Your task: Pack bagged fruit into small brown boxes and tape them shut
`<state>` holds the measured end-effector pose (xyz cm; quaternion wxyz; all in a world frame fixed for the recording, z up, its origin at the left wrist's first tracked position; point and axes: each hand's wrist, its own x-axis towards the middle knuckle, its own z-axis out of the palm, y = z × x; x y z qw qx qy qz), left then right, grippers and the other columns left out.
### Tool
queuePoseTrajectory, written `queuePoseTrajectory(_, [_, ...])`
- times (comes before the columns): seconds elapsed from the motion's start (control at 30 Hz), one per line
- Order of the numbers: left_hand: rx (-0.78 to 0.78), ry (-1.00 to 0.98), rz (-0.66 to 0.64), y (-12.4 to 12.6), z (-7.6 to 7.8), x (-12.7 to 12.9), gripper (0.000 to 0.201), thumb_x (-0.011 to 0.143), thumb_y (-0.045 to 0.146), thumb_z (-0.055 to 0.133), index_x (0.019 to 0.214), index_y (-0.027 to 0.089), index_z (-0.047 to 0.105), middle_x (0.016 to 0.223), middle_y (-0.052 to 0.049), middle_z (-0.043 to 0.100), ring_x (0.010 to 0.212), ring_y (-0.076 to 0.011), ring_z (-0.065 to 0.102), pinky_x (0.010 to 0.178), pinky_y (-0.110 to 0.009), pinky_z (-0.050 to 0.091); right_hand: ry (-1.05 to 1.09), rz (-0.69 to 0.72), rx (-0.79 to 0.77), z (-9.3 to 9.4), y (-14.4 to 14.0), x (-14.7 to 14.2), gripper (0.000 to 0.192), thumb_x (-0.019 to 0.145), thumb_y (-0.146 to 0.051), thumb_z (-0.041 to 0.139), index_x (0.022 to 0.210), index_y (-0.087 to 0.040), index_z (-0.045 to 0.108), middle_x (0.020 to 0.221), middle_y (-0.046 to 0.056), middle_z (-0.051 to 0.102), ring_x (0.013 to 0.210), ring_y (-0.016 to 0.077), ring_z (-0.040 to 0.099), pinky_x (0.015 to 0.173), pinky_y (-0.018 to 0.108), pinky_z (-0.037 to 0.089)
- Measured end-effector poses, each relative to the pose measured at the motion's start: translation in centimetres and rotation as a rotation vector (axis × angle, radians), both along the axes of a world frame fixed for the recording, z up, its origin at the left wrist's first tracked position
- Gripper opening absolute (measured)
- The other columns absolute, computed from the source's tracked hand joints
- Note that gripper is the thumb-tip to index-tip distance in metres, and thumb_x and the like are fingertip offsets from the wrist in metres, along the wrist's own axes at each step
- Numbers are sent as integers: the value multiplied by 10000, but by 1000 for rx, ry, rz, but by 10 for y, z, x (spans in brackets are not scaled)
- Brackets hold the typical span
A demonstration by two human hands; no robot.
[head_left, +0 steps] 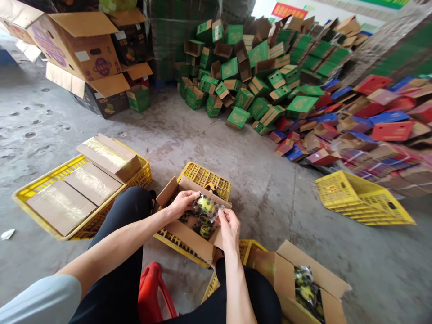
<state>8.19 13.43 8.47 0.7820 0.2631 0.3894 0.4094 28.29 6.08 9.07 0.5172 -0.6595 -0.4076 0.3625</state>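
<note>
Grey floor (pixel 266 184); packet (pixel 206 205) between hands (pixel 184 202) (pixel 231 228)

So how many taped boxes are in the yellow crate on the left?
3: the left box, the middle box and the right box, in a row along the crate. More may be hidden underneath.

Clear-wrapped yellow-black packet (pixel 206 206) above open carton (pixel 189 240)

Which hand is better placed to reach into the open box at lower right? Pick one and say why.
Probably the right hand: it is closer to that open box; the left hand is farther across. Both hold the clear packet, though.
</note>
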Motion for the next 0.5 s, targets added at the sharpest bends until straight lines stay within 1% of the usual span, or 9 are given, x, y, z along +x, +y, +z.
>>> queuePoseTrajectory(0.1, [-18,-27,-30,2,-3,-1,531,626,557,960,872,131,761,766,-34,716,628,-111,629,711,-261,564,6,0,-13,1,-1,2,409,788,-617,739,907,-226,720,793,41,785,701,228,742,691,349,642])
queuePoseTrajectory(0.2, [-41,-53,-64,2,-5,-2,521,622,485,981,943,133,771,873,-63,754,714,-138,684,779,-281,567,-33,11,8,4,-2,5,416,820,-618,717,923,-215,724,806,54,785,704,227,738,691,341,634])
queuePoseTrajectory(0.27, [-58,-39,-97,1,-3,-4,543,622,435,988,1032,146,780,949,-76,770,768,-153,703,811,-292,560,-80,28,27,7,-3,5,421,847,-621,695,928,-210,726,811,67,785,710,229,737,689,333,626])
queuePoseTrajectory(0.33, [-62,13,-160,-2,-1,-6,566,659,419,967,1130,169,776,1034,-86,775,840,-172,714,827,-298,549,-133,48,44,11,-3,5,421,875,-619,669,942,-207,726,823,74,787,723,230,739,696,326,617])
queuePoseTrajectory(0.37, [-56,48,-194,-3,1,-7,560,685,418,951,1159,180,773,1064,-88,773,874,-179,713,826,-295,544,-165,57,51,13,-4,5,416,887,-613,657,951,-208,725,830,72,787,729,228,738,704,322,611])
queuePoseTrajectory(0.43, [-24,125,-240,-6,4,-9,497,733,411,918,1152,185,777,1064,-81,769,897,-176,699,790,-266,526,-243,73,63,17,-4,3,397,905,-596,638,962,-213,724,839,62,785,738,221,735,720,310,597])
queuePoseTrajectory(0.5, [2,183,-240,-7,7,-10,425,760,393,897,1110,180,783,1001,-61,762,828,-147,676,709,-223,492,-326,83,79,20,-5,3,376,918,-581,623,962,-222,727,855,55,788,756,215,733,729,297,583])
